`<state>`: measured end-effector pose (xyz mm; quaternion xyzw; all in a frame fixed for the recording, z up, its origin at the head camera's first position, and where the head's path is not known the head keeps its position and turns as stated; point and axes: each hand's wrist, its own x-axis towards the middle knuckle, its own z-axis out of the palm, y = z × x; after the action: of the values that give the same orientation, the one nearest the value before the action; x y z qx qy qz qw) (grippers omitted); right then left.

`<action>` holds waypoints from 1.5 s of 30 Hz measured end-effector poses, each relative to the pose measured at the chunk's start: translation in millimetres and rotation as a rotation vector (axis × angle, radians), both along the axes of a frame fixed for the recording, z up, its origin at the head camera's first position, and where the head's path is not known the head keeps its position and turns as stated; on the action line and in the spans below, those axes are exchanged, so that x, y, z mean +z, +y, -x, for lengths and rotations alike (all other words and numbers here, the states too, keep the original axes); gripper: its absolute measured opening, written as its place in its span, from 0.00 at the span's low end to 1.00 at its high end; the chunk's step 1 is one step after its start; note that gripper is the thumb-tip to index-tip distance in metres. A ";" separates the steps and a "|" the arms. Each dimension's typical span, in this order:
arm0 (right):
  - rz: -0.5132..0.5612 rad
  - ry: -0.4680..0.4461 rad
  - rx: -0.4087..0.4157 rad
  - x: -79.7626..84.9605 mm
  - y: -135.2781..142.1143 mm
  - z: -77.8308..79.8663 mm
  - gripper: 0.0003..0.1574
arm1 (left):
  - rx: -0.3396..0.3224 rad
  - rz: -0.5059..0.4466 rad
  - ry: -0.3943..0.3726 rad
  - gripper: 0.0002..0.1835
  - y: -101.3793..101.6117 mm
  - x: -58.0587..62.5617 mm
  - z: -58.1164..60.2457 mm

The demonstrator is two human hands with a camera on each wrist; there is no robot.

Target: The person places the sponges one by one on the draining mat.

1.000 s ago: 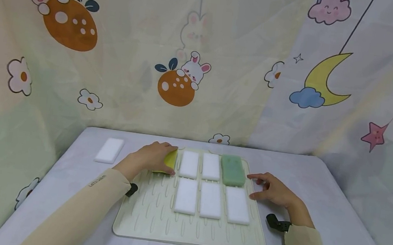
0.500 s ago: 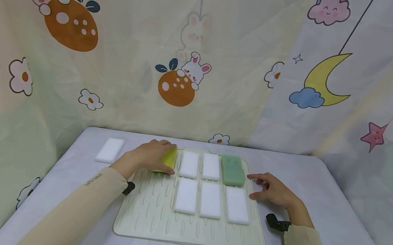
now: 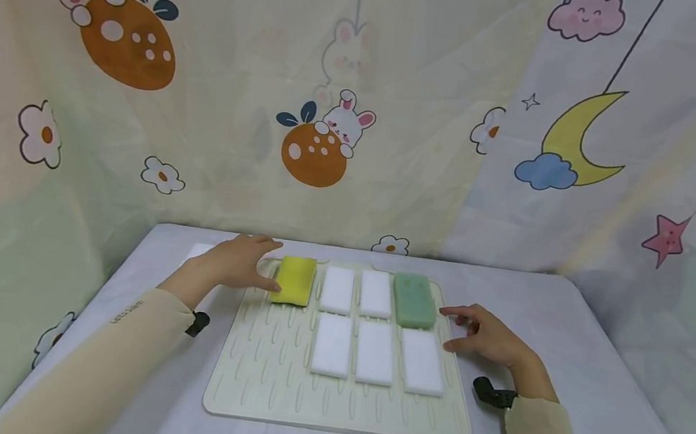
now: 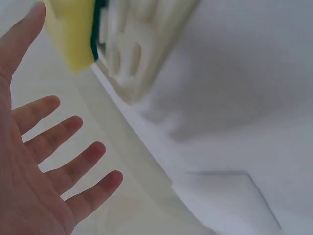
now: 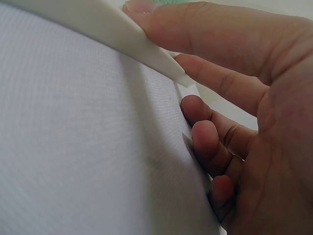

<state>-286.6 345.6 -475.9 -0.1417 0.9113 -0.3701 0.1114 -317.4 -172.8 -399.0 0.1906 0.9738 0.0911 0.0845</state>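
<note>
My left hand [image 3: 237, 261] hovers by the yellow sponge [image 3: 294, 281], its fingers spread and holding nothing. The thumb tip is close to the sponge; I cannot tell whether they touch. In the left wrist view the sponge shows a dark green underside. It lies at the far left corner of a cream ridged mat [image 3: 256, 379]. My right hand [image 3: 492, 337] touches the mat's right edge with thumb and index finger, the other fingers loosely bent. Beside that hand on the mat lie a green sponge [image 3: 414, 301] and a white sponge block [image 3: 421, 362].
More white sponge blocks [image 3: 332, 345] lie in two rows on the mat. Another white block [image 4: 225, 196] lies on the white tablecloth left of the mat, mostly hidden behind my left hand in the head view. A printed cloth [image 3: 409, 145] hangs behind the table.
My left hand has let go of the yellow sponge and moved left, over the loose white block. The sponge stays on the mat. My right hand has not moved.
</note>
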 end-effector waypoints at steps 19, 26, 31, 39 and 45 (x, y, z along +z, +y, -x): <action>-0.001 0.003 0.011 2.1 1.5 -1.3 0.46 | 0.096 0.046 -0.013 0.52 -83.5 -2.2 7.4; 0.010 -0.013 -0.009 1.4 0.4 -0.9 0.46 | 0.114 0.062 -0.067 0.53 -94.4 -2.5 6.3; 0.016 -0.015 -0.010 0.1 0.7 -0.6 0.46 | 0.128 0.053 -0.137 0.55 -99.0 -1.8 3.9; 0.011 -0.014 -0.013 -0.4 0.9 -0.7 0.46 | 0.111 0.037 -0.167 0.57 -105.6 -8.7 6.4; 0.008 -0.020 -0.022 2.0 -0.6 -2.1 0.46 | 0.104 0.037 -0.168 0.57 -107.6 -11.7 11.7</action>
<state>-284.5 345.0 -473.9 -0.1285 0.9101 -0.3766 0.1161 -329.1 -280.4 -410.6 0.1302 0.9733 0.0932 0.1646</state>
